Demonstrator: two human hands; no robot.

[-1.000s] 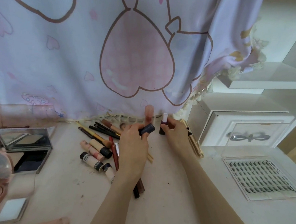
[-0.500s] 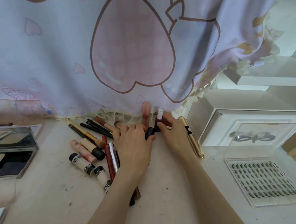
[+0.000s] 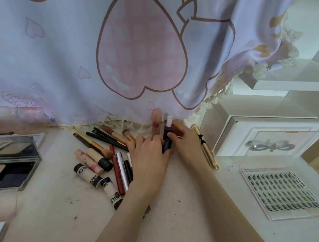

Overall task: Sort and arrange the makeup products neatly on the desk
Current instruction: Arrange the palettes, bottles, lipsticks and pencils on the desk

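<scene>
My left hand (image 3: pixel 150 157) grips a dark navy tube (image 3: pixel 166 147) standing upright on the desk (image 3: pixel 187 206) near the curtain. My right hand (image 3: pixel 186 141) holds a white-capped dark bottle (image 3: pixel 168 126) just behind it. A tall pink tube (image 3: pixel 156 122) stands to their left. A gold mascara tube (image 3: pixel 206 150) lies right of my right hand. Left of my left hand is a loose pile: brushes and pencils (image 3: pixel 101 138), cream tubes with black caps (image 3: pixel 88 174), a red pencil (image 3: pixel 116 172) and a silver tube (image 3: pixel 122 172).
Open mirrored palettes (image 3: pixel 12 160) sit at the left edge. A clear lash case (image 3: pixel 283 192) lies at the right, in front of a white drawer box (image 3: pixel 262 134). A printed curtain (image 3: pixel 121 53) hangs along the back of the desk.
My left hand brought the navy tube down from a tilted hold and stood it on the desk in front of the white-capped bottle. My right hand stayed on that bottle.
</scene>
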